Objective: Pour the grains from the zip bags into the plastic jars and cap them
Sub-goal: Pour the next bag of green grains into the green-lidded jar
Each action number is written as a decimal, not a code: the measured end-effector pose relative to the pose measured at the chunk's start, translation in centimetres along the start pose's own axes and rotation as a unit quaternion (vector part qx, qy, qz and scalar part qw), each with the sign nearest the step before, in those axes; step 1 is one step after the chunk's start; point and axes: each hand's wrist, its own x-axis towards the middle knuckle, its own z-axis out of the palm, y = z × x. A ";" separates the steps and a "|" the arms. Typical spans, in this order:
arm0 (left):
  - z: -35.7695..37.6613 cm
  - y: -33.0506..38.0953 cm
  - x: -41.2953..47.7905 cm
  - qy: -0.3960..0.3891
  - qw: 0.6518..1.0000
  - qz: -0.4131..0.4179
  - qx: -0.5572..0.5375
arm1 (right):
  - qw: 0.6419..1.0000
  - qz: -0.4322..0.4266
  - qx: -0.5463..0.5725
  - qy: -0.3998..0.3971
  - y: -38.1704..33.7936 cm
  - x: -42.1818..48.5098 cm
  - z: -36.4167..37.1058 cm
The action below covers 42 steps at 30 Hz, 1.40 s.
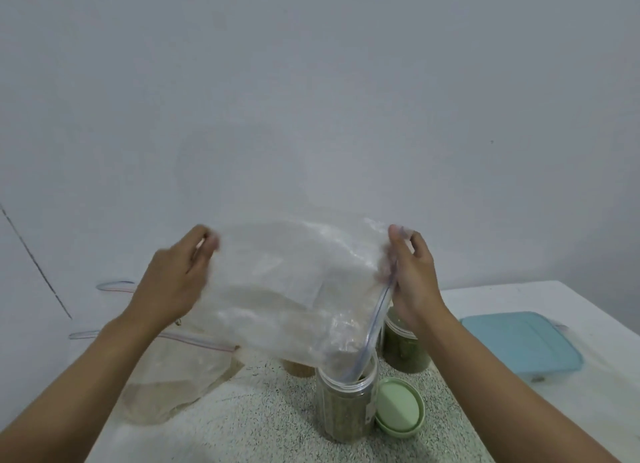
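Both hands (173,279) (412,275) tilt zip bag (284,289) mouth into jar (346,403).

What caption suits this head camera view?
Left hand and right hand tip a zip bag into an open jar.

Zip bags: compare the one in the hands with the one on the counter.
The held bag, gripped by the left hand and right hand, is lifted and tipped, mouth in the open jar; the counter bag rests untouched. The held bag looks nearly empty; the counter bag holds pale contents. Both are clear plastic.
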 end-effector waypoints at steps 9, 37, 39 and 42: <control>1.1 -4.5 -6.6 -0.114 0.988 -0.075 0.074 | 0.983 -0.064 -0.113 -0.133 -3.6 -0.9 4.8; 2.7 16.9 1.7 -0.014 0.968 0.097 -0.230 | 0.818 -0.150 -0.320 -0.454 -12.3 -1.4 0.8; 2.9 17.3 1.8 0.024 0.967 0.088 -0.237 | 0.811 -0.138 -0.336 -0.459 -12.5 -0.9 -0.8; 3.0 16.5 2.2 0.082 0.961 0.052 -0.260 | 0.769 -0.105 -0.436 -0.456 -12.2 0.6 -3.9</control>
